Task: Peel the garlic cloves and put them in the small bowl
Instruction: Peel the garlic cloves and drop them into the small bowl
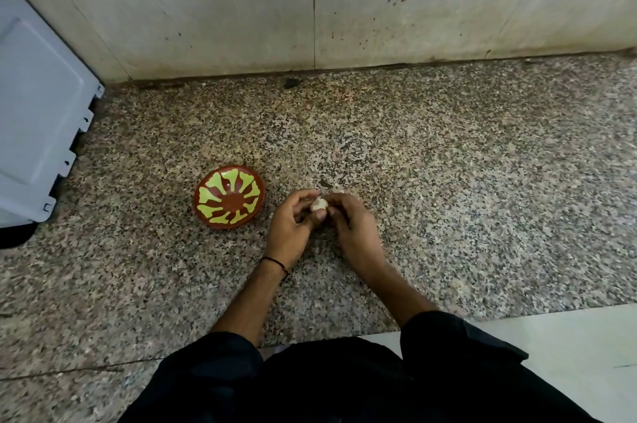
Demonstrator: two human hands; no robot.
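A whitish piece of garlic (319, 205) is held between both hands just above the speckled granite counter (448, 181). My left hand (293, 222) pinches it from the left with thumb and fingertips. My right hand (348, 226) grips it from the right, fingers curled over its top. A small red-brown bowl (230, 200) with a yellow-green petal pattern sits on the counter to the left of my hands, about a hand's width away. Nothing shows inside the bowl.
A pale grey appliance panel (41, 112) stands at the far left edge. A stained tiled wall (310, 8) rises behind the counter. The counter's front edge and a white floor (568, 346) lie at the lower right. My dark sleeves fill the bottom.
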